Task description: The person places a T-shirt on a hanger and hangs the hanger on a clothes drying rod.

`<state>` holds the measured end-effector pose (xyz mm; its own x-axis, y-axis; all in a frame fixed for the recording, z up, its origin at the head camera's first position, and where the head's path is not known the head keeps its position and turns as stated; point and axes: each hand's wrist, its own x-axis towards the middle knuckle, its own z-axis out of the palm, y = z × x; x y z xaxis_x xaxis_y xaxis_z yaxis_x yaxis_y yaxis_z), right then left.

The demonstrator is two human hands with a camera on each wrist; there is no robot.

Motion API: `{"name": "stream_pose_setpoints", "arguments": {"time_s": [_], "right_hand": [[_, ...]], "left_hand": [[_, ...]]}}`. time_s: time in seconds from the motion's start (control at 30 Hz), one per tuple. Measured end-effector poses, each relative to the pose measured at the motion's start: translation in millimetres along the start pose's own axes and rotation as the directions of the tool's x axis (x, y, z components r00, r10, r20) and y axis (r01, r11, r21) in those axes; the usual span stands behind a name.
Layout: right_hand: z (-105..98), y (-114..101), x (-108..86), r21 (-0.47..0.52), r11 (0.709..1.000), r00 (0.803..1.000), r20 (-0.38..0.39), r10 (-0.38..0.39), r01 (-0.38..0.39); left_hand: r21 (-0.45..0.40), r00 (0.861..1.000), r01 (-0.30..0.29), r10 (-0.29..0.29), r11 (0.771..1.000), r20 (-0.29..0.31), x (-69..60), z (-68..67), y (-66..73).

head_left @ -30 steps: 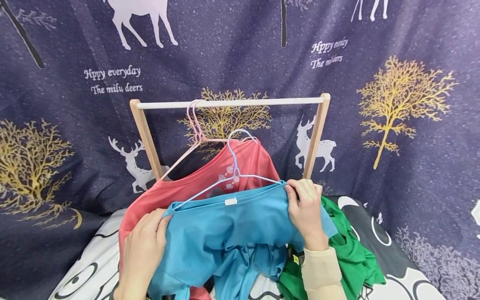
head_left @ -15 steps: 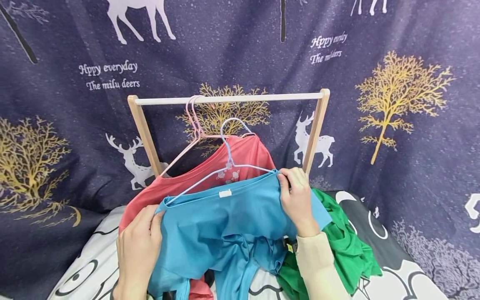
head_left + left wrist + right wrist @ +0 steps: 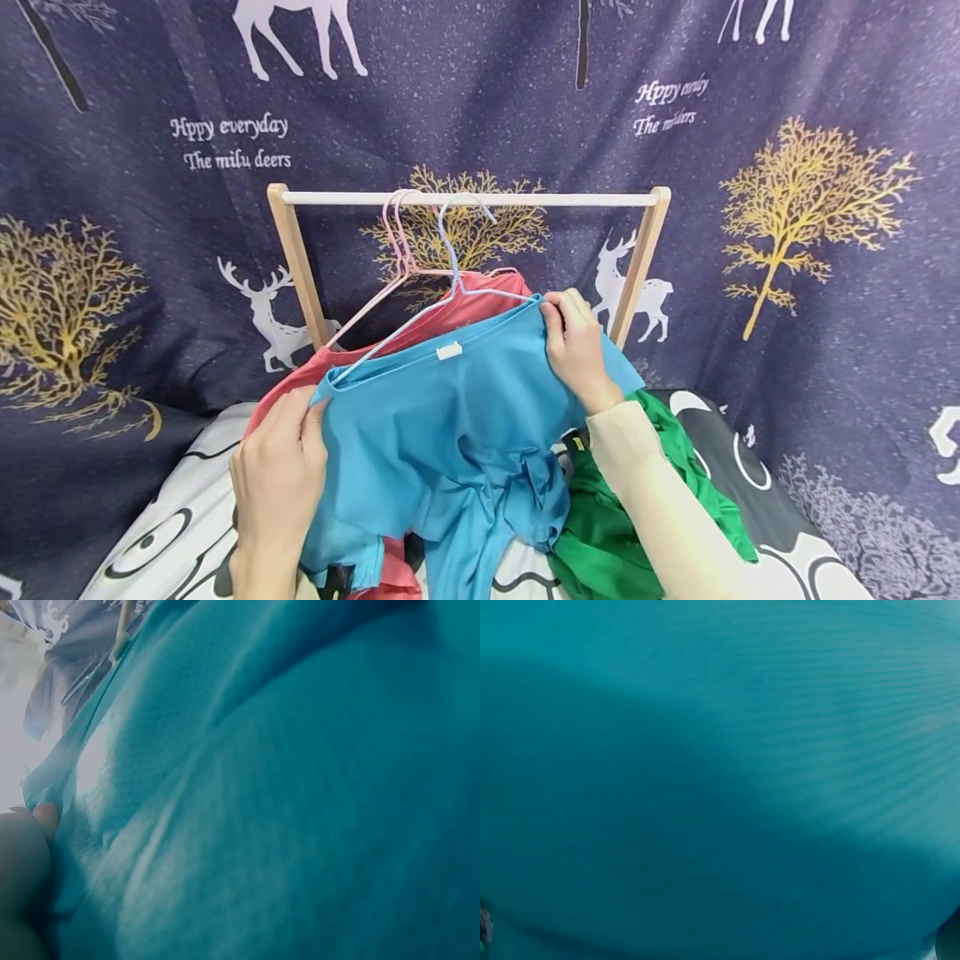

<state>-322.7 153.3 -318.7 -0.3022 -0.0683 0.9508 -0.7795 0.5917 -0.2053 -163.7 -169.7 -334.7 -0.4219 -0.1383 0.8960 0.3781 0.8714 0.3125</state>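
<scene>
A blue shirt (image 3: pixel 420 417) with a white neck label is spread between my two hands, with a pale blue hanger (image 3: pixel 454 283) inside its neckline. My left hand (image 3: pixel 279 467) grips the shirt's left shoulder and the hanger's end through the cloth. At the other shoulder, my right hand (image 3: pixel 577 346) pinches the fabric and hanger between thumb and fingers. The hanger's hook overlaps the white rail (image 3: pixel 585 200) in the head view; whether it touches the rail I cannot tell. Blue cloth (image 3: pixel 285 810) fills most of the left wrist view and nearly all of the right wrist view.
A wooden-legged rack (image 3: pixel 298 258) holds the rail. Pink hangers (image 3: pixel 405 258) hang left of its middle, with a coral shirt (image 3: pixel 495 287) behind the blue one. Green clothing (image 3: pixel 615 533) lies at right on the patterned bedding (image 3: pixel 165 517). A dark printed curtain (image 3: pixel 510 100) hangs behind.
Both hands have raised the blue shirt and its hanger forward, the right hand also shifting left. The hook has risen from below the rail to its height. More of the coral shirt is covered.
</scene>
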Motion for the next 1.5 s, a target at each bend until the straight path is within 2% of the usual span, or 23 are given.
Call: {"name": "stream_pose_setpoints", "arguments": {"time_s": [0.17, 0.3, 0.4, 0.57, 0.73, 0.97, 1.3, 1.5], "right_hand": [[10.7, 9.6, 17.9, 0.004, 0.998, 0.998, 0.003, -0.056, 0.056], [18.9, 18.5, 34.3, -0.038, 0.995, 0.992, 0.090, -0.086, 0.089], [22.9, 23.7, 44.5, -0.071, 0.993, 0.982, 0.172, -0.076, 0.090], [29.1, 25.5, 58.7, -0.137, 0.989, 0.950, 0.313, -0.009, 0.055], [35.9, 24.7, 65.4, -0.222, 0.972, 0.911, 0.413, 0.025, 0.074], [41.5, 28.2, 63.9, -0.268, 0.960, 0.894, 0.445, 0.052, 0.078], [40.9, 32.6, 62.2, -0.271, 0.960, 0.899, 0.435, 0.055, 0.072], [39.6, 33.7, 57.2, -0.270, 0.959, 0.890, 0.452, 0.052, 0.081]], "left_hand": [[-0.015, 0.998, -0.029, 0.028, 0.999, -0.058, 13.7, 0.1, 9.2], [-0.020, 0.997, -0.043, 0.042, 0.999, -0.065, 22.7, 2.1, 15.9], [-0.017, 0.996, -0.055, 0.054, 0.998, -0.066, 26.2, 4.8, 20.5], [-0.010, 0.996, -0.049, 0.048, 0.999, -0.076, 26.9, 10.5, 25.6], [-0.026, 0.997, -0.030, 0.028, 0.999, -0.066, 21.6, 19.7, 25.2], [-0.053, 0.999, 0.019, -0.022, 0.998, -0.040, 11.4, 33.2, 19.1], [-0.074, 0.999, 0.037, -0.040, 0.997, -0.033, 7.5, 42.6, 14.9], [-0.080, 0.999, 0.041, -0.041, 0.996, -0.002, 3.5, 45.2, 11.7]]}}
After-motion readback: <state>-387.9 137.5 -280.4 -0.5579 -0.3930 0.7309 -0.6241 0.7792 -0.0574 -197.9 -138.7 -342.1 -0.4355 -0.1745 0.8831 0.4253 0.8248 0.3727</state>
